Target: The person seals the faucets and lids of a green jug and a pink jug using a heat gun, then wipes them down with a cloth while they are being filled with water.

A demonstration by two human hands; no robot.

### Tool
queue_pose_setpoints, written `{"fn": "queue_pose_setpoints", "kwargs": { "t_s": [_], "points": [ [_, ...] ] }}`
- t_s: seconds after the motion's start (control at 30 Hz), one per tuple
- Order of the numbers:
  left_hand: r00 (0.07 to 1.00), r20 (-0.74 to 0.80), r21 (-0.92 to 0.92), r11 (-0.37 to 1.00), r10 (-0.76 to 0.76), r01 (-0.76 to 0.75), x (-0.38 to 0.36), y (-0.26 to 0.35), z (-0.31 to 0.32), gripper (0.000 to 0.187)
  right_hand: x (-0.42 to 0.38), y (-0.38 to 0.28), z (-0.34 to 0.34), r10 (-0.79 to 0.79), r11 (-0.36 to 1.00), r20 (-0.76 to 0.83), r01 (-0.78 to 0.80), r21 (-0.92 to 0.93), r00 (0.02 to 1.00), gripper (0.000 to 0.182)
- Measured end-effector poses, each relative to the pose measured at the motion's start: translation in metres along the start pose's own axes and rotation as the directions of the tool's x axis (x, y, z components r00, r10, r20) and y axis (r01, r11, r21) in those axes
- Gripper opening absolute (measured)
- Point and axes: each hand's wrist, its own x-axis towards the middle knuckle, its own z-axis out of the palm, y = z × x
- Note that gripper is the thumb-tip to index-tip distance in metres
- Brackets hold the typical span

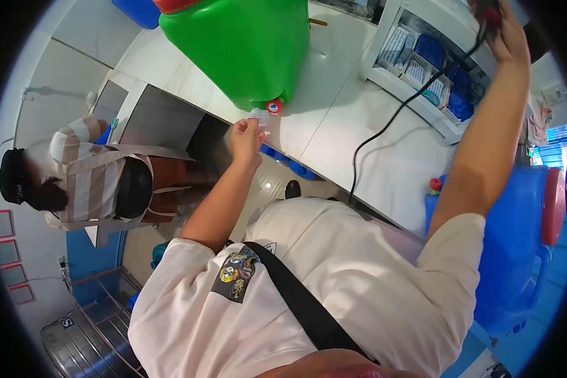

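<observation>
My left hand is closed, pinching a small clear plastic sleeve with pale printing between thumb and fingers. The sleeve is right beside the red-and-white tap cap at the bottom of a large green jug on the white counter. My right hand is raised at the upper right, its fingers wrapped round a dark corded handheld tool, partly cut off by the view's edge. The tool's black cord hangs down across the counter and over its front edge.
Upper right, a white cabinet holds baskets of blue and white caps. A blue jug with a red lid stands close by my right arm. At left, another person in a striped top stands by the counter. A metal tank is lower left.
</observation>
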Motion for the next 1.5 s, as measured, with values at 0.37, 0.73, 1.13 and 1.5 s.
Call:
{"fn": "queue_pose_setpoints", "kwargs": {
  "t_s": [0.37,0.73,1.13,1.5],
  "points": [
    [0.987,0.027,0.017,0.987,-0.161,0.161,0.001,0.009,0.028,0.023,-0.156,0.015,0.019,0.106,0.994,0.140,-0.107,0.002,0.984,0.071],
    [0.958,0.057,-0.070,0.956,-0.282,0.286,0.001,0.015,0.027,0.025,-0.228,0.034,-0.009,0.148,0.989,0.216,-0.148,-0.017,0.965,0.079],
    [0.932,0.075,-0.103,0.927,-0.354,0.361,0.010,0.010,0.017,0.023,-0.278,0.062,0.000,0.502,0.864,0.156,-0.501,-0.048,0.851,0.033],
    [0.828,0.137,0.612,0.611,0.543,-0.502,0.005,-0.036,0.037,0.032,-0.287,0.076,0.009,0.729,0.683,0.121,-0.704,-0.196,0.674,0.034]
  ]
}}
